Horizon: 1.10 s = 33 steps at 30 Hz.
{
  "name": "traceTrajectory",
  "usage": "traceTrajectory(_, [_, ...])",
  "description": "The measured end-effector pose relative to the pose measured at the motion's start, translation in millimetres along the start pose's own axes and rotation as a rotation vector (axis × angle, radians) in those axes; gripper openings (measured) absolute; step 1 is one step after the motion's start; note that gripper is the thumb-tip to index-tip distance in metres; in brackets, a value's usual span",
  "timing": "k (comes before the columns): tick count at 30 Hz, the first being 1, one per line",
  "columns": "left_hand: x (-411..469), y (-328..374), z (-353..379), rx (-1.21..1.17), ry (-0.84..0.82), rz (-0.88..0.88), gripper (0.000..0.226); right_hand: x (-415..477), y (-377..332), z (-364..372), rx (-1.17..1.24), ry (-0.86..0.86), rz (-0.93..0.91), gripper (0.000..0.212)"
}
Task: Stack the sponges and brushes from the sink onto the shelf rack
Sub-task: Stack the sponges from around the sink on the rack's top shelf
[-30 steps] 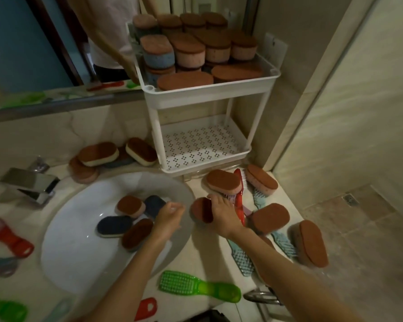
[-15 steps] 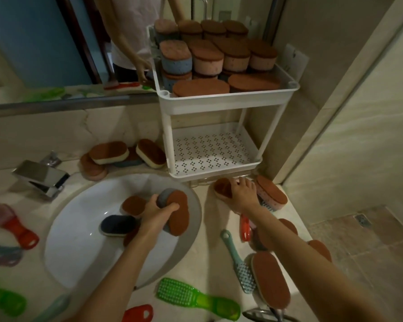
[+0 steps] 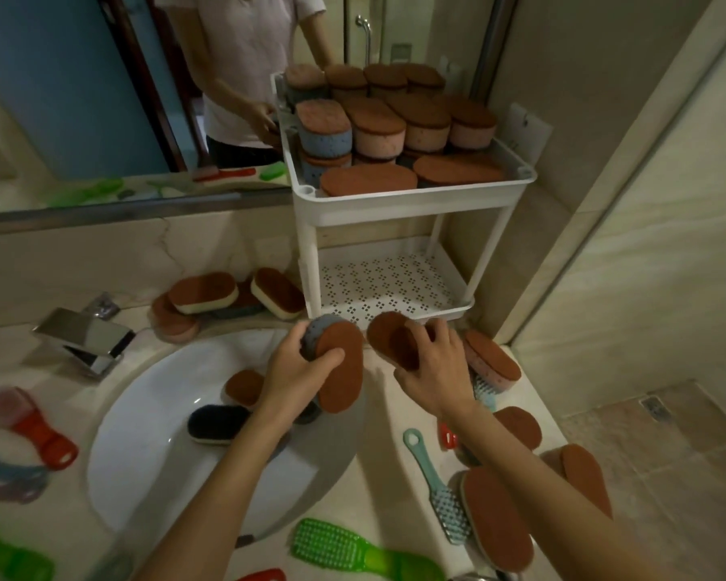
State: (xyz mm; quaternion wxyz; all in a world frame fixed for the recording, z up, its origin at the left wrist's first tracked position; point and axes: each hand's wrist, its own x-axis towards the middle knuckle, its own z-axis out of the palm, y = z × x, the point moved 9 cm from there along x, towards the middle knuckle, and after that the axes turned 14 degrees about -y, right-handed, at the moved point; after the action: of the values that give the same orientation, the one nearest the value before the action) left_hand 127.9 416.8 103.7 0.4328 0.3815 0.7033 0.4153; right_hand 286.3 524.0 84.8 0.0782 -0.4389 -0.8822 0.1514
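Observation:
My left hand [image 3: 296, 371] grips a grey sponge with a brown pad [image 3: 339, 366], held on edge above the sink's far rim. My right hand [image 3: 434, 371] holds a brown-topped sponge [image 3: 388, 335] just in front of the white shelf rack [image 3: 399, 199]. The rack's top tier is packed with stacked sponges [image 3: 395, 127]; its perforated lower tier [image 3: 378, 283] holds nothing. In the white sink [image 3: 152, 446] lie a dark blue sponge [image 3: 216, 423] and a brown-topped one [image 3: 244, 385].
More sponges lean behind the sink [image 3: 204, 293] and lie on the right counter [image 3: 493, 362]. A teal brush [image 3: 439, 492], a green brush [image 3: 353, 551] and a red brush [image 3: 45, 440] lie on the counter. A chrome faucet [image 3: 87, 335] stands at left. The mirror is behind.
Both hands have lifted their sponges and moved toward the rack's lower tier. The left hand's sponge came up out of the sink.

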Motion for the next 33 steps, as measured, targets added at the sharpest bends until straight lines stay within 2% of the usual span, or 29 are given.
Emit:
traceTrajectory(5, [-7, 72, -14, 0.098, -0.031, 0.201, 0.05, -19, -18, -72, 0.226, 0.328, -0.082, 0.062])
traceTrajectory(10, [-1, 147, -35, 0.117, 0.017, 0.378, 0.035, -19, -39, -139, 0.328, 0.554, -0.121, 0.063])
traceTrajectory(12, [4, 175, -50, 0.084, 0.067, 0.453, 0.038, -7, -47, -165, 0.357, 0.604, -0.126, 0.064])
traceTrajectory(17, [27, 231, -99, 0.068, 0.258, 0.473, 0.041, 46, -65, -215, 0.417, 0.554, -0.159, 0.062])
traceTrajectory(23, [92, 255, -134, 0.113, 0.255, 0.329, 0.05, 127, -64, -236, 0.522, 0.398, -0.024, 0.056])
traceTrajectory(27, [125, 254, -141, 0.139, 0.308, 0.238, 0.051, 164, -69, -235, 0.417, 0.379, 0.038, 0.057])
traceTrajectory(31, [149, 251, -138, 0.066, 0.335, 0.17, 0.072, 189, -71, -226, 0.34, 0.344, 0.045, 0.061])
traceTrajectory(33, [158, 250, -134, 0.063, 0.347, 0.152, 0.075, 195, -70, -223, 0.348, 0.342, 0.025, 0.06])
